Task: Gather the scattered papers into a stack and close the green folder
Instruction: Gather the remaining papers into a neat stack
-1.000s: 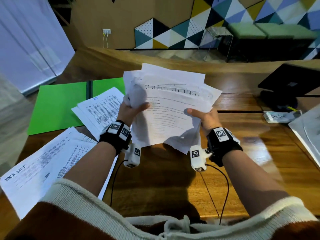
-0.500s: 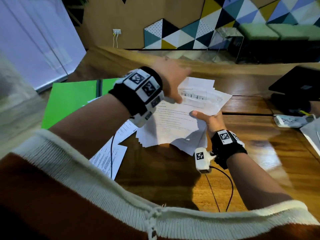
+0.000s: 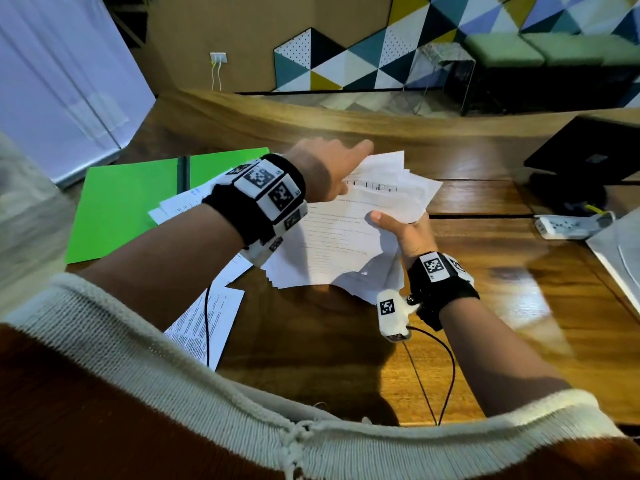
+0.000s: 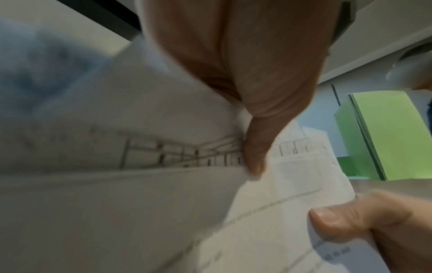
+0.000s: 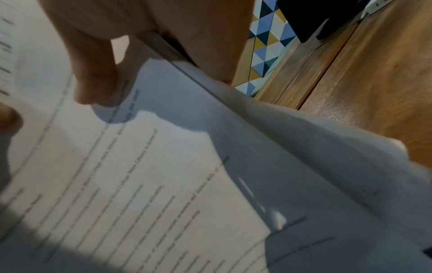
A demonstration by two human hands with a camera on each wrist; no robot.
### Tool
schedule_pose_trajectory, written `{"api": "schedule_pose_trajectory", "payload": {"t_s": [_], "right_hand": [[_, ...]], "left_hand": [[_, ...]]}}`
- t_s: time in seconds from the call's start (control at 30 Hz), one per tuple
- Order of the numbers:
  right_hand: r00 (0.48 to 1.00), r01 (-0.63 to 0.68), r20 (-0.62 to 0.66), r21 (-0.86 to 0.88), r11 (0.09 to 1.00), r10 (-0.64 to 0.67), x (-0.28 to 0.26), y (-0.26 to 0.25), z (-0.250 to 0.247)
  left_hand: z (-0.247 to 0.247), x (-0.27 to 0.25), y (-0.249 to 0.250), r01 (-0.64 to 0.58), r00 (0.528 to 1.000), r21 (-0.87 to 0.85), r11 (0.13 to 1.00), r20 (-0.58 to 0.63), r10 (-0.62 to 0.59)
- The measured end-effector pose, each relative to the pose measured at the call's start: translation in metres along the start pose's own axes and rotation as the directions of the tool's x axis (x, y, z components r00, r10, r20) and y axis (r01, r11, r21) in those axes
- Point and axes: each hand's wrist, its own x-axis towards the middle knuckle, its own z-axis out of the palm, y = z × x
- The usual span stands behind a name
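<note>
The green folder [image 3: 131,202] lies open at left under loose sheets [image 3: 204,323], the left hand [image 3: 329,168] has left the sheaf [image 3: 346,237] side for its far edge, thumb touching, grip untellable, likely squaring it, the right hand [image 3: 405,230] pinches the right edge, with bare table [image 3: 502,306] beyond.

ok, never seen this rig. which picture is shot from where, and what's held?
No machine here: a person works bare-handed, wearing a head camera and one camera on each black tagged wristband. The wide picture is the head view, looking down; the two blurry close-ups look along each hand. The right hand grips the bundle of white printed papers at its right edge, thumb on top; the left hand pinches its far edge. On the brown wooden table lie the open green folder, a few loose printed sheets and a white power strip.
</note>
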Motion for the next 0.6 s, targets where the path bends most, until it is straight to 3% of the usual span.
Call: {"api": "schedule_pose_trajectory", "payload": {"t_s": [0.13, 0.3, 0.43, 0.6], "right_hand": [[0.999, -0.005, -0.042, 0.014, 1.0, 0.005, 0.001, 0.0, 0.002], [1.0, -0.028, 0.008, -0.005, 1.0, 0.028, -0.003, -0.001, -0.003], [0.999, -0.043, 0.007, -0.016, 0.999, 0.043, -0.003, -0.001, -0.002], [0.998, -0.048, 0.043, -0.055, 0.997, 0.051, -0.002, 0.002, -0.003]], "left_hand": [[-0.003, 0.006, 0.004, -0.012, 0.999, -0.017, 1.0, -0.037, 0.012], [-0.006, 0.005, 0.012, -0.021, 0.999, -0.052, 0.998, 0.049, 0.023], [0.003, 0.006, 0.015, -0.092, 0.992, 0.042, 0.995, 0.087, 0.088], [0.014, 0.004, 0.017, -0.093, 0.994, 0.094, 0.991, 0.058, 0.088]]}}
